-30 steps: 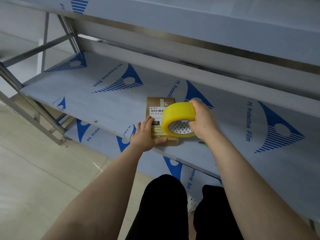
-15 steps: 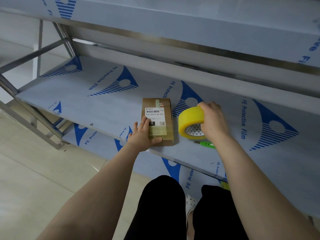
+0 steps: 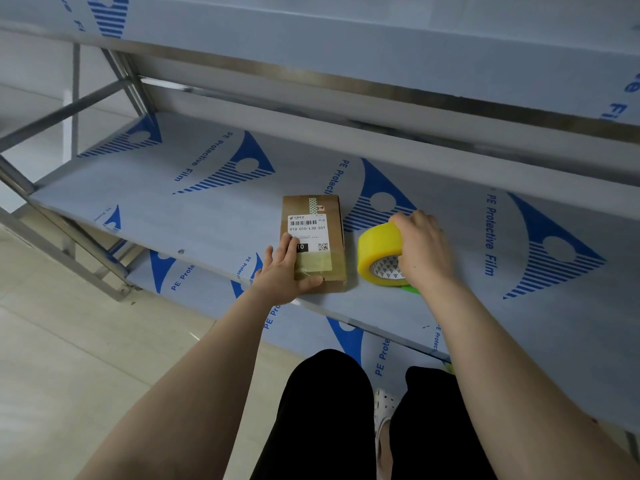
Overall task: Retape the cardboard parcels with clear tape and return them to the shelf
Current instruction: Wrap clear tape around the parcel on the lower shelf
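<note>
Parcel: one cardboard parcel [image 3: 336,265] lies flat on the shelf [image 3: 207,230], partly under the left hand and just to the left of the right hand, its printed label [image 3: 307,226] facing up.
Left hand: the left hand [image 3: 284,271] lies flat on the parcel's near left corner, fingers straight over the label's lower edge and thumb along the near edge, pressing it down and not grasping it.
Right hand: the right hand [image 3: 424,251] is wrapped over the top of the tape roll [image 3: 379,251] and grips it.
Tape roll: yellowish, on its edge on the shelf, close beside the parcel's right side but not touching it; a green object [image 3: 411,289] peeks out from under the roll, beneath the right hand.
Tape on parcel: a glossy clear strip [image 3: 313,265] runs over the top face beside the left thumb; no tape visibly links roll and parcel.
Done, by my reading: this parcel looks retaped, and it sits on the shelf.
Left, by my reading: smoothing the strip, releasing the roll, then any other parcels, though none is in view.
Cannot tell: whether the strip wraps round the near edge, which the left hand partly hides.
</note>
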